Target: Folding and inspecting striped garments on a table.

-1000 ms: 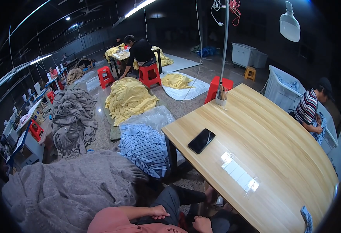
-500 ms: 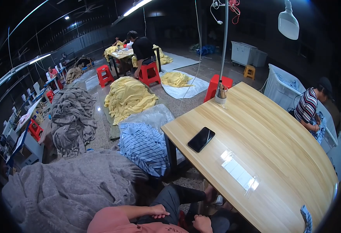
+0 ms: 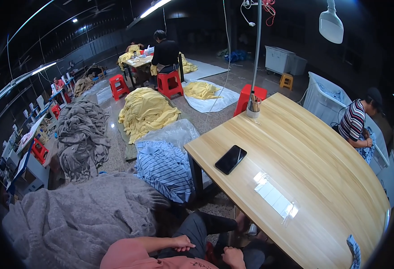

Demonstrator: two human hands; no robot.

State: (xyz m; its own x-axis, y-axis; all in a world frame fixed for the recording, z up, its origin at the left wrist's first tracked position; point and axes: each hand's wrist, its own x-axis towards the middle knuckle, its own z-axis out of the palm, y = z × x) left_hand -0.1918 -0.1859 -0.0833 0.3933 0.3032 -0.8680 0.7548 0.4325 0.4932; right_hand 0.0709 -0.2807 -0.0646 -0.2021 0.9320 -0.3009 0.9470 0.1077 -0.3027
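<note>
My left hand (image 3: 182, 243) rests on my dark-trousered thigh with its fingers curled in, and nothing shows in it. Close to my other leg, my right hand (image 3: 233, 257) is closed in a loose fist, also with no object visible. Both hands are below and left of the wooden table (image 3: 313, 157). On the tabletop lie a black smartphone (image 3: 231, 159) and a white paper strip (image 3: 276, 199) under clear tape. A piece of blue striped fabric (image 3: 353, 251) lies at the table's near right edge.
Grey knit cloth (image 3: 80, 219) heaps up at my left, beside blue striped fabric (image 3: 163, 168) and a yellow garment pile (image 3: 145, 114). A pen cup (image 3: 253, 108) stands at the table's far corner. At right, a person (image 3: 357, 119) handles blue cloth beside a white bin (image 3: 322, 98).
The view has shifted slightly. The person in black at the far table sits more upright, with an arm raised from beside the red stool. My hands stay where they were.
</note>
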